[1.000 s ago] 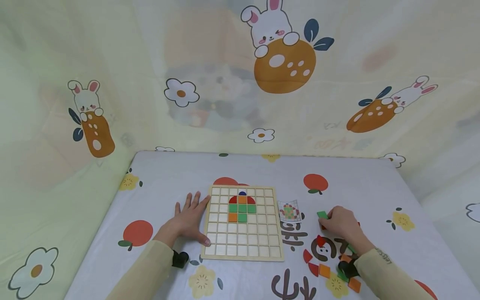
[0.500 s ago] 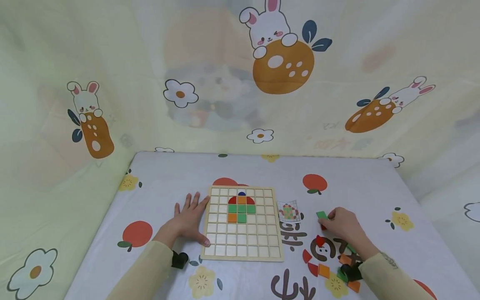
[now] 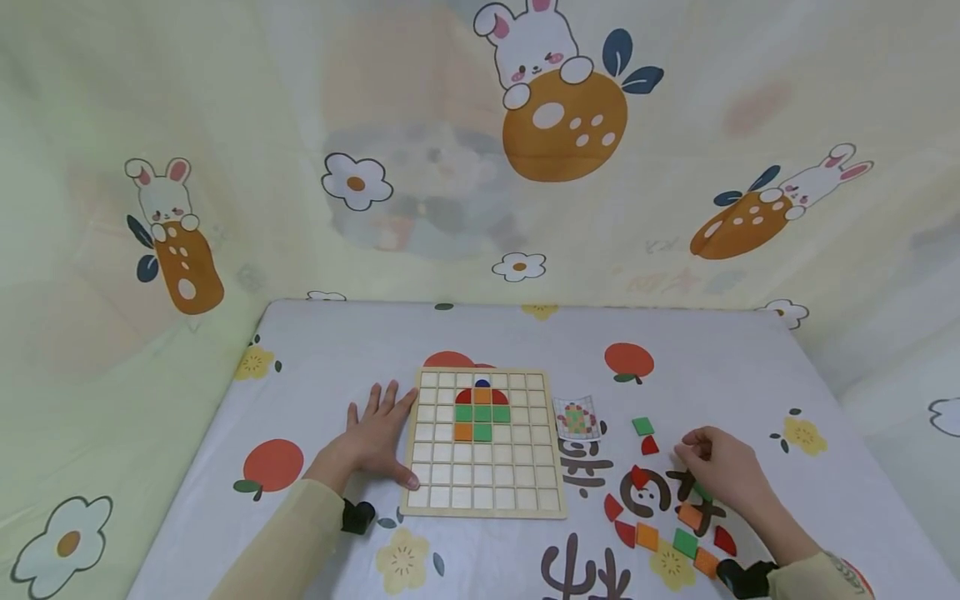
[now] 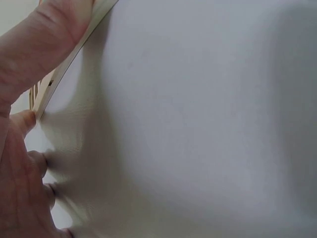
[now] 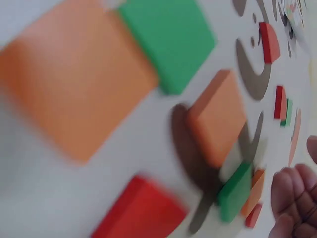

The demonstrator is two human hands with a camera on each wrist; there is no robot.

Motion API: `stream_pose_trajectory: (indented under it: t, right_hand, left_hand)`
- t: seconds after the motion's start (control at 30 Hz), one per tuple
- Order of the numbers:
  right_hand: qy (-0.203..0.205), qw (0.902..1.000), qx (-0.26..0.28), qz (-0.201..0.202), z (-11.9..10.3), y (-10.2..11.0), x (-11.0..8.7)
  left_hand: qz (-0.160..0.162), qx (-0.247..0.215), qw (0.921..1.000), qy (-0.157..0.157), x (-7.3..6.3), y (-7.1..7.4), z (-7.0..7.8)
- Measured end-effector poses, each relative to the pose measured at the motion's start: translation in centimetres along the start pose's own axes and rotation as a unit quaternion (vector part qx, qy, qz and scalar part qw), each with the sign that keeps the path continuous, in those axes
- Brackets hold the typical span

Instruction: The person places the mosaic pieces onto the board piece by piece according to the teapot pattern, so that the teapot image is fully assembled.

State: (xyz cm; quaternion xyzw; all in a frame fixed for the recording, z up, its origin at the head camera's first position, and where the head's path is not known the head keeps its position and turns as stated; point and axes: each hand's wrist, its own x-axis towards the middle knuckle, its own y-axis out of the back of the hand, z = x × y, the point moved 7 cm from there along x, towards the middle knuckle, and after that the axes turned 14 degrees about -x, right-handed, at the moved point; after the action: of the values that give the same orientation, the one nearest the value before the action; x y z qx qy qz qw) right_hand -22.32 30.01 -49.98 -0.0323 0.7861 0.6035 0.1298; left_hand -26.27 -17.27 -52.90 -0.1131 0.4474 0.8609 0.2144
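A wooden grid board [image 3: 483,513] lies in front of me. In its upper middle cells sit a blue piece [image 3: 482,384], red quarter-rounds, and orange and green square tiles [image 3: 482,432]. My left hand [image 3: 372,440] lies spread along the board's left side, thumb and index fingertip at its frame; the left wrist view shows the thumb [image 4: 44,47] over that edge. My right hand [image 3: 723,467] hovers over the loose pieces at the right, fingers loosely bent. In the right wrist view its fingers [image 5: 286,191] and thumb stand apart with nothing visible between them.
A small pattern card [image 3: 577,418] lies against the board's right side. A green tile [image 3: 642,427] and red quarter-round [image 3: 649,446] lie beyond it. Several orange, green and red pieces are scattered nearer me, including an orange tile [image 3: 647,536]. A printed cloth covers the table.
My right hand has left the green tile and red quarter-round and moved right and toward me, uncovering loose pieces near its wrist. My left hand stays at the board.
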Motion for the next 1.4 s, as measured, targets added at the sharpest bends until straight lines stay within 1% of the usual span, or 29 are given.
stream_pose_trajectory:
  t: [0.13, 0.27, 0.37, 0.47, 0.57, 0.73, 0.97, 1.17, 1.27, 1.4]
  right_hand:
    - [0.012, 0.9998, -0.001, 0.013, 1.3, 0.2, -1.3]
    - [0.021, 0.9997, 0.004, 0.013, 2.1, 0.0, -2.1]
    - [0.014, 0.9998, 0.010, 0.007, 2.7, -0.3, -2.5]
    - [0.006, 1.0000, 0.007, 0.001, 3.2, -0.7, -3.1]
    - [0.011, 0.9999, 0.004, -0.004, 3.3, -1.4, -3.9]
    - [0.029, 0.9995, 0.001, -0.014, 2.7, -2.9, -5.0]
    - [0.040, 0.9989, -0.022, -0.008, 2.7, -3.5, -5.4]
    - [0.016, 0.9996, -0.020, -0.016, 3.3, -3.8, -5.9]
    - [0.012, 0.9997, -0.012, -0.019, 3.4, -3.6, -5.9]
    - [0.029, 0.9995, -0.013, -0.001, 3.2, -2.6, -5.7]
  left_hand:
    - [-0.003, 0.001, 1.0000, -0.003, 0.0, 0.0, 0.1]
    - [0.004, -0.001, 1.0000, 0.000, -0.3, 0.5, -0.2]
    - [0.011, -0.005, 0.9999, 0.003, -0.5, 0.9, -0.4]
    - [0.011, -0.008, 0.9999, 0.003, -0.5, 1.0, -0.6]
    - [0.009, -0.008, 0.9999, 0.002, -0.3, 0.8, -0.8]
    - [0.007, -0.006, 1.0000, 0.003, 0.0, 0.5, -0.8]
    - [0.004, -0.007, 1.0000, 0.000, 0.1, 0.1, -0.6]
    - [-0.003, 0.000, 1.0000, -0.001, 0.4, -0.3, -0.4]
    - [-0.002, 0.000, 1.0000, -0.002, 0.4, -0.3, -0.4]
    - [0.000, -0.002, 1.0000, -0.003, 0.3, -0.3, -0.4]
